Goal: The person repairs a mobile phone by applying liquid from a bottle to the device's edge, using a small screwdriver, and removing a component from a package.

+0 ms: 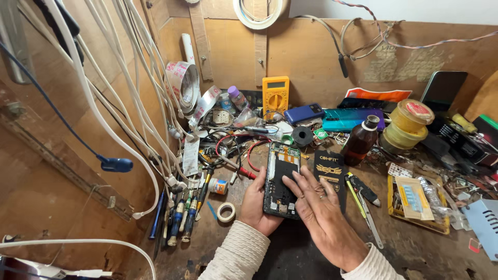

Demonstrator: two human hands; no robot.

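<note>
Fingers of the left hand (pixel 258 203) are gripping the opened phone (pixel 280 179) by its edge on the worktop (pixel 415 243), while the right hand (pixel 317 203) is pressing flat, spread fingers on it beside a black packet (pixel 330 173).

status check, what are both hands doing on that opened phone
Left hand grips opened phone by its left edge. Right hand flat, fingertips on phone's black inside. Black packet and tweezers lie close right.

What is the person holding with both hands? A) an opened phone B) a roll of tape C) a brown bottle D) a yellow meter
A: the left hand grips the opened phone by its edge, and the right hand rests fingers on its back.
</note>
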